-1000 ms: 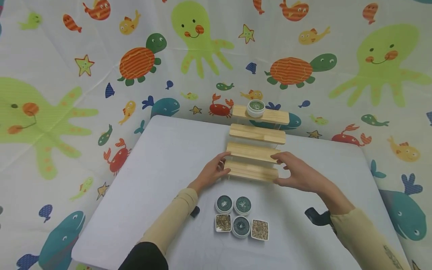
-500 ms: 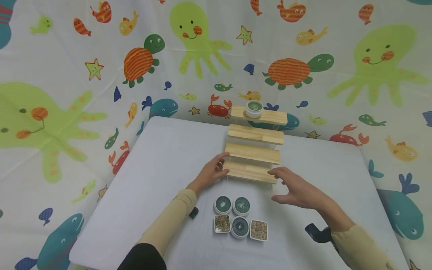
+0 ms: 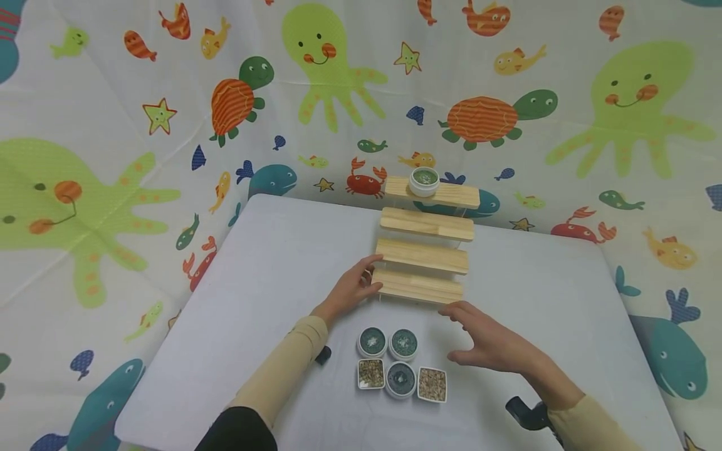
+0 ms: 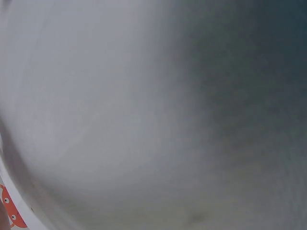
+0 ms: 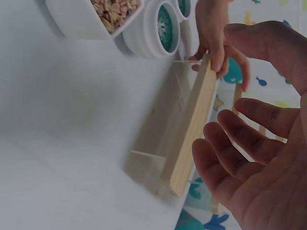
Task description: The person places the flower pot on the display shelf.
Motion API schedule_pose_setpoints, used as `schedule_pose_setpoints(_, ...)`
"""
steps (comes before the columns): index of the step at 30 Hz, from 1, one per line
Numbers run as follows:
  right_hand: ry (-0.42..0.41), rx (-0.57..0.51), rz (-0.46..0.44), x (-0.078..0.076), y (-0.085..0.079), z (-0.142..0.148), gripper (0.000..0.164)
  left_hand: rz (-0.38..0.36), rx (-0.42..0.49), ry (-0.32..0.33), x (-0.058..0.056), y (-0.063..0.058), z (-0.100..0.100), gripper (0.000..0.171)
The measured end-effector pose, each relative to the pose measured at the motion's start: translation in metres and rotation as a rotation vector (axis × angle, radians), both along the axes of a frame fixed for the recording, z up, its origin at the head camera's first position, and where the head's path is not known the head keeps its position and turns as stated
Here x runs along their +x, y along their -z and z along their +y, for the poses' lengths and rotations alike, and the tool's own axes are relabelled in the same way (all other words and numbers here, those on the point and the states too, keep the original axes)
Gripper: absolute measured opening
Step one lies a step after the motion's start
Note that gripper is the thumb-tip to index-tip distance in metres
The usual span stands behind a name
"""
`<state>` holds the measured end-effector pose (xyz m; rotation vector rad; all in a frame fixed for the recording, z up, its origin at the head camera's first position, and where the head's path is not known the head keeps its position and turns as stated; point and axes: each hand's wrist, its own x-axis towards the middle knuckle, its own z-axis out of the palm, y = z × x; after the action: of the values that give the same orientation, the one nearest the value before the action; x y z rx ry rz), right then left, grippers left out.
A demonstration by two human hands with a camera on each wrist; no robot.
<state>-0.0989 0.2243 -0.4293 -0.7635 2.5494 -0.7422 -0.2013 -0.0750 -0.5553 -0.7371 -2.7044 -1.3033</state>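
A stepped display stand (image 3: 422, 253) with wooden boards on clear supports stands at the back of the white table. My left hand (image 3: 351, 289) holds the left end of its lower boards, thumb at the lowest one and a finger at the board above; the right wrist view also catches this left hand (image 5: 214, 36). Apart from the stand, in front of its right end, my right hand (image 3: 491, 338) hovers with spread, slightly bent fingers and nothing between them. On the top board sits a round white jar (image 3: 424, 181) with green contents. Blur fills the left wrist view.
Several small containers stand together in front of the stand: round white jars (image 3: 401, 379) with green contents, and square white dishes (image 3: 432, 384) with tan bits. Behind the table (image 3: 282, 250) hangs a cloth (image 3: 361, 75) printed with sea animals.
My right hand has let go of the stand's right end and moved toward the table's front. My left hand stays at the stand's left end.
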Motion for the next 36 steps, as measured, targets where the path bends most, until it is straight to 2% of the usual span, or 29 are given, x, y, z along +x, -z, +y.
schedule_pose_setpoints(10,-0.057,-0.012,-0.052,0.013,0.022,-0.003,0.065,-0.019,0.0,-0.003,-0.003,0.003,0.001,0.063)
schedule_pose_setpoints(19,-0.121,-0.021,-0.093,0.026,0.043,-0.007,0.061,0.0,0.012,-0.004,-0.006,0.005,0.003,0.063)
schedule_pose_setpoints(27,-0.21,-0.038,-0.005,0.033,0.056,-0.005,0.056,0.008,0.005,-0.008,-0.006,0.005,0.004,0.064)
schedule_pose_setpoints(31,-0.199,-0.013,-0.027,0.035,0.058,-0.007,0.056,0.02,0.001,-0.011,-0.007,0.006,0.004,0.063)
schedule_pose_setpoints(36,-0.209,-0.023,0.016,0.038,0.06,-0.007,0.055,0.025,0.002,-0.013,-0.007,0.006,0.005,0.064)
